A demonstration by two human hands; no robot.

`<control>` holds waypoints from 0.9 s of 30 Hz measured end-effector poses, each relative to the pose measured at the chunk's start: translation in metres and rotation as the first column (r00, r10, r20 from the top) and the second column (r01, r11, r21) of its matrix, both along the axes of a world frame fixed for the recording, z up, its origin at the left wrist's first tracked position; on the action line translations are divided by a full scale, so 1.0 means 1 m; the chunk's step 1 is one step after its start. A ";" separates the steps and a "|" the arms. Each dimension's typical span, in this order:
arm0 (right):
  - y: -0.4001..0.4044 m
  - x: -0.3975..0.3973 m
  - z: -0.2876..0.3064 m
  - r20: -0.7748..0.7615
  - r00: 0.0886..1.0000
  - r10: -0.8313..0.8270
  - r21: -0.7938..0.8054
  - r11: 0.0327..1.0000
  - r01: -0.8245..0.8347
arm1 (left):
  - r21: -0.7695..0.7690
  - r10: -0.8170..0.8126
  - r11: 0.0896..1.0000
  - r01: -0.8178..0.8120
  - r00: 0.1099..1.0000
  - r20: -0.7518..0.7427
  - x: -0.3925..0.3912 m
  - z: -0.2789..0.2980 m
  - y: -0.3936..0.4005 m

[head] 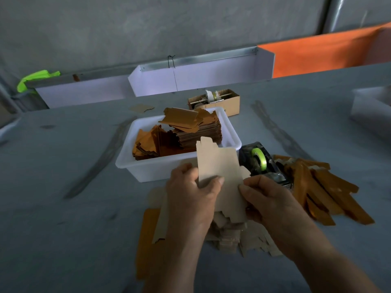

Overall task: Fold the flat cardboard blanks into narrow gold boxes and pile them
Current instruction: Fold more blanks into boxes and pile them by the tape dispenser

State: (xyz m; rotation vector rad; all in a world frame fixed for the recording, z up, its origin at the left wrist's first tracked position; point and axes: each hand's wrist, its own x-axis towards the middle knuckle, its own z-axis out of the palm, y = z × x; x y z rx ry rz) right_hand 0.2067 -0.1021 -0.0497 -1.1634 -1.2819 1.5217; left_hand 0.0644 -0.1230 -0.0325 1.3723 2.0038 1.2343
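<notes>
I hold one flat cardboard blank (pixel 218 163) upright above the table, its plain beige side facing me. My left hand (pixel 190 193) pinches its lower left edge, thumb on the front. My right hand (pixel 268 197) grips its lower right edge. Under my hands lies a heap of more beige blanks (pixel 237 237). A pile of folded narrow gold boxes (pixel 325 191) lies on the table to the right. A white tub (pixel 148 166) behind the held blank holds stacks of gold blanks (pixel 190 132).
A tape dispenser (pixel 260 161) with a green roll stands between the tub and the gold boxes. A small brown carton (pixel 224 104) sits behind the tub. A flat gold sheet (pixel 146 240) lies under my left forearm. Another white tub (pixel 370 108) is at far right.
</notes>
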 end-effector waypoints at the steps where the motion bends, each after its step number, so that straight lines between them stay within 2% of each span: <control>1: 0.000 0.000 -0.001 -0.041 0.999 0.014 -0.015 1.000 -0.015 | 0.007 0.006 1.000 -0.006 1.000 0.002 0.000 0.002 -0.001; 6: -0.004 0.003 -0.004 -0.228 0.972 0.066 -0.023 0.997 -0.073 | -0.061 -0.051 0.996 0.072 0.954 0.297 0.001 0.012 -0.004; 9: -0.005 0.004 -0.008 -0.281 0.957 0.077 -0.017 0.996 -0.085 | -0.089 -0.064 0.992 0.094 0.951 0.301 0.001 0.014 -0.004; 14: -0.004 0.002 -0.008 -0.260 0.961 0.092 0.049 0.995 -0.082 | -0.109 -0.044 0.990 0.087 0.936 0.349 -0.003 0.014 -0.005; 16: -0.006 0.000 -0.005 -0.186 0.980 0.068 0.112 0.993 -0.048 | -0.103 -0.035 0.992 0.076 0.937 0.348 -0.002 0.013 -0.005; 18: -0.010 -0.003 -0.001 -0.029 1.000 0.000 0.230 0.973 0.007 | -0.088 -0.024 0.994 0.059 0.935 0.354 0.000 0.012 -0.006; 21: -0.019 -0.011 0.005 0.226 0.962 -0.155 0.475 0.879 0.030 | -0.072 -0.008 0.997 0.038 0.924 0.383 0.002 0.009 -0.007; 24: -0.027 -0.017 0.007 0.292 0.927 -0.235 0.606 0.795 0.011 | -0.046 -0.005 0.999 0.024 0.924 0.381 0.002 0.009 -0.008; 27: -0.033 -0.022 0.010 0.309 0.924 -0.224 0.638 0.770 -0.026 | -0.044 -0.060 0.996 0.083 0.920 0.386 0.007 0.014 -0.011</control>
